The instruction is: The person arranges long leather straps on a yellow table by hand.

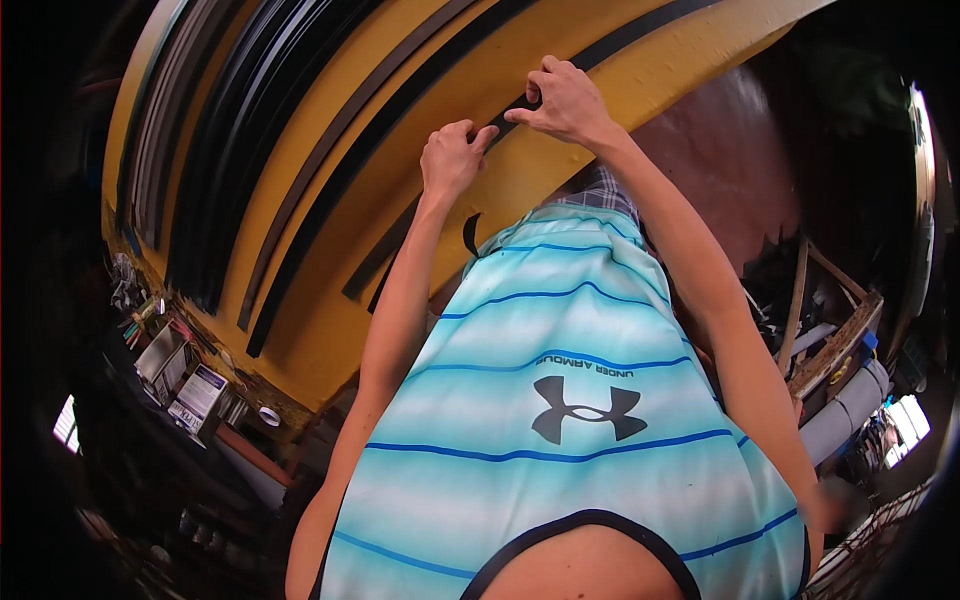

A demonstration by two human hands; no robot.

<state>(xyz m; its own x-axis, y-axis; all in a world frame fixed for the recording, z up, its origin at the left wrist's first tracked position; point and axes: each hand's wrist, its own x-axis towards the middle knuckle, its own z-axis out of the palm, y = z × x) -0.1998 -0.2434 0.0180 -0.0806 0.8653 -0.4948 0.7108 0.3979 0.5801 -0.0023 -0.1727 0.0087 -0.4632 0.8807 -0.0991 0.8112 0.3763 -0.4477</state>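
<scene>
A long, narrow black strip [640,30] runs diagonally over the yellow tabletop [590,165], near the edge closest to my body. My left hand [452,160] is closed over this strip, thumb pointing toward the other hand. Slightly farther along it, my right hand [568,103] pinches the same strip between thumb and curled fingers. A short piece of the strip shows between the two hands. Other dark strip ends [375,265] lie beside my left forearm.
More strips lie lengthwise on the table: a black one [330,200], a brown one [290,220] and a glossy black bundle [225,170]. Papers or boxes [197,395] sit below the table's left end. At right are a wooden frame [835,345] and a grey roll [845,410].
</scene>
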